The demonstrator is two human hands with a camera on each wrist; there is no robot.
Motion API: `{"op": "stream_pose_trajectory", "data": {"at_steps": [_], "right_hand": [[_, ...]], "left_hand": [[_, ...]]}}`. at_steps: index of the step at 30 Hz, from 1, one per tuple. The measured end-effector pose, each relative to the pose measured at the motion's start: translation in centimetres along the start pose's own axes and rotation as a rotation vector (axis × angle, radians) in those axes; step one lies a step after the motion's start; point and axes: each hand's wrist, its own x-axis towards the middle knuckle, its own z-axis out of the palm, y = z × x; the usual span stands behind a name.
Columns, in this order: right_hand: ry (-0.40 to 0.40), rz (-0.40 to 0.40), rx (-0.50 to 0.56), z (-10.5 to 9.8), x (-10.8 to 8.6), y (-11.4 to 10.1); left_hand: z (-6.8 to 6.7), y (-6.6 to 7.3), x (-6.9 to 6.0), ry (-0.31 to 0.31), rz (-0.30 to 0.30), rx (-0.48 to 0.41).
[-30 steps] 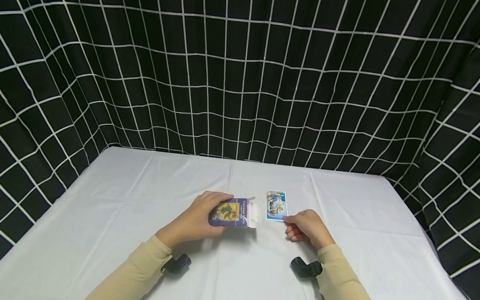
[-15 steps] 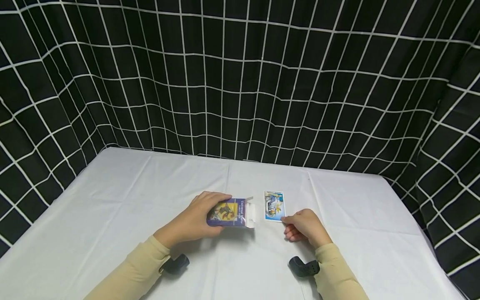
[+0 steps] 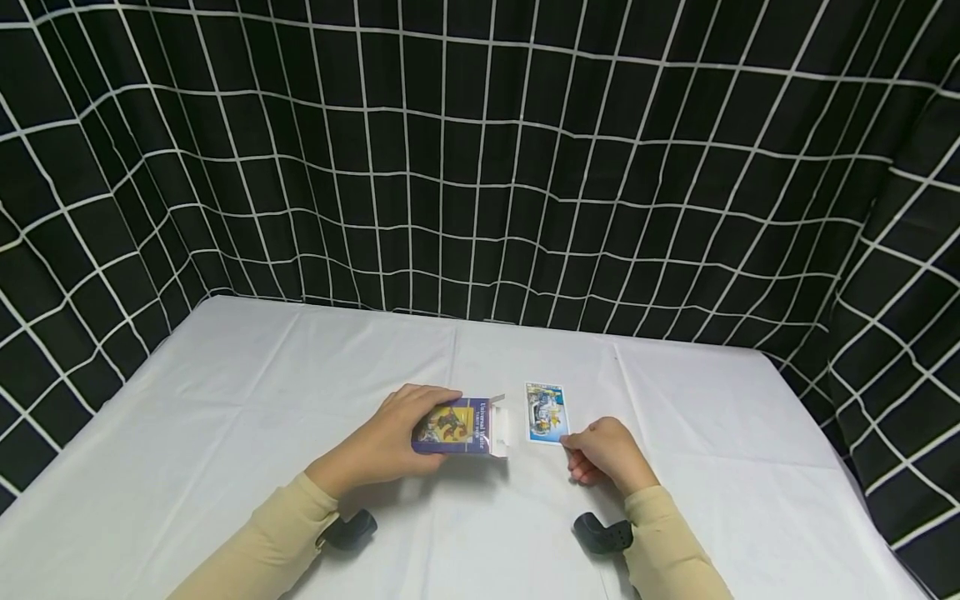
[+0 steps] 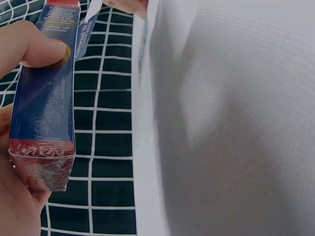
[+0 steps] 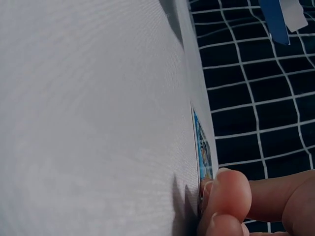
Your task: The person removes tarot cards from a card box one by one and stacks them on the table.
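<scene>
At the left hand (image 3: 393,435), gripping a rectangular, film-wrapped purple cardboard box (image 3: 453,425) by its long sides; at the right hand (image 3: 609,454), pinching the near corner of a thin, blue-printed, white-bordered card (image 3: 546,412) lying on creased white tablecloth (image 3: 675,400). Probably light, stiff, slick; best held by edges. Beyond, backed by black, white-gridded curtain (image 3: 480,167).

On the box (image 3: 453,427), low and central in the head view, you can read "Universal Waite" running sideways, with "TAROT DECK" smaller beside it. At the upper left of your left wrist view, small print on the box's narrow side (image 4: 47,101) ends in "meditation"; you'll find the card's (image 3: 547,412) markings too tiny to read.
</scene>
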Motion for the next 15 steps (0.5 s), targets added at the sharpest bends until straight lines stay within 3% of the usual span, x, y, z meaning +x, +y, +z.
{"op": "stream_pose_trajectory", "data": {"at_steps": [15], "right_hand": [[0.031,0.007,-0.016,0.13,0.25,0.18]], "left_hand": [[0.11,0.02,0.04,-0.004,-0.006,-0.009]]}}
